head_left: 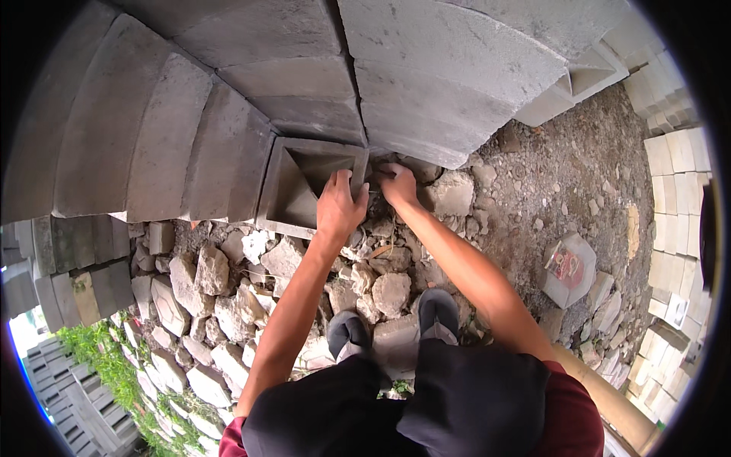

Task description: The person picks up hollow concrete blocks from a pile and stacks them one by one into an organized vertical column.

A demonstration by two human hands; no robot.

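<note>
A grey hollow concrete block (265, 194) with a slanted inner divider sits against the foot of the stacked blocks, its opening facing me. My left hand (342, 206) is closed over the block's near right rim, fingers curled to the inside. Just right of it, my right hand (397, 185) reaches down to the rubble beside the block. Its fingers are bent, and whatever they grip is hidden. A pale broken chunk (449, 193) lies right of that hand.
Tall stacks of concrete blocks (434, 68) rise ahead and to the left. Loose stones (392, 293) lie around my feet. On the dirt at right rests a hexagonal paver (569, 270). More pale blocks (674, 206) stand along the right edge.
</note>
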